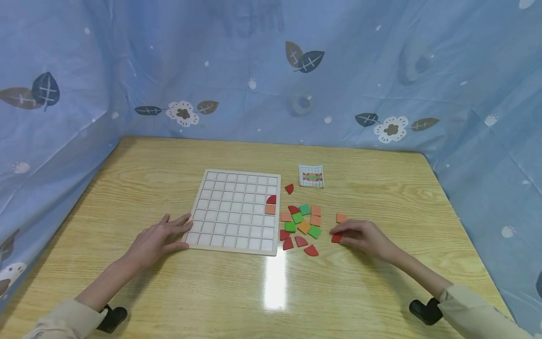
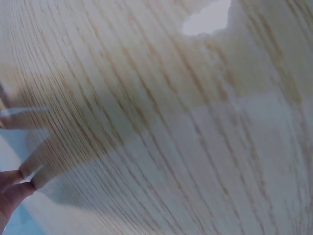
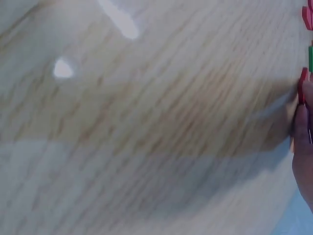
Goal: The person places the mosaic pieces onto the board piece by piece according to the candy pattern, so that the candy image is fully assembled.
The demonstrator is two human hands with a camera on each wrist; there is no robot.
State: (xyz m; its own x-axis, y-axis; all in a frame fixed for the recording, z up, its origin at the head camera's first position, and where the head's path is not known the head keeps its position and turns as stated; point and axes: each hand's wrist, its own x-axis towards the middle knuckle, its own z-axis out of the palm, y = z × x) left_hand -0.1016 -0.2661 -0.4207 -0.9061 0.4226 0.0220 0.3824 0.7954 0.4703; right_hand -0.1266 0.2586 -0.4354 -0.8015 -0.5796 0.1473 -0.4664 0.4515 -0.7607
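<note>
A white gridded board (image 1: 230, 212) in a pale wooden frame lies on the table. My left hand (image 1: 156, 238) rests at its left edge, fingers spread and touching the frame; only some fingertips (image 2: 19, 190) show in the left wrist view. In the board's right column sit a red quarter-circle tile (image 1: 271, 199) and, just below, an orange square tile (image 1: 270, 209). My right hand (image 1: 367, 239) pinches another red tile (image 1: 336, 238) between thumb and fingers, right of the loose pieces. In the right wrist view, this red tile (image 3: 302, 83) shows at the right border, partly covered by fingers.
Right of the board lie several loose tiles: green squares (image 1: 314, 231), orange squares (image 1: 315, 210) and red quarter-circles (image 1: 311, 250). A single orange tile (image 1: 340, 217) is just behind my right hand. A small printed pattern card (image 1: 311, 176) lies farther back, before a blue curtain (image 1: 254, 70).
</note>
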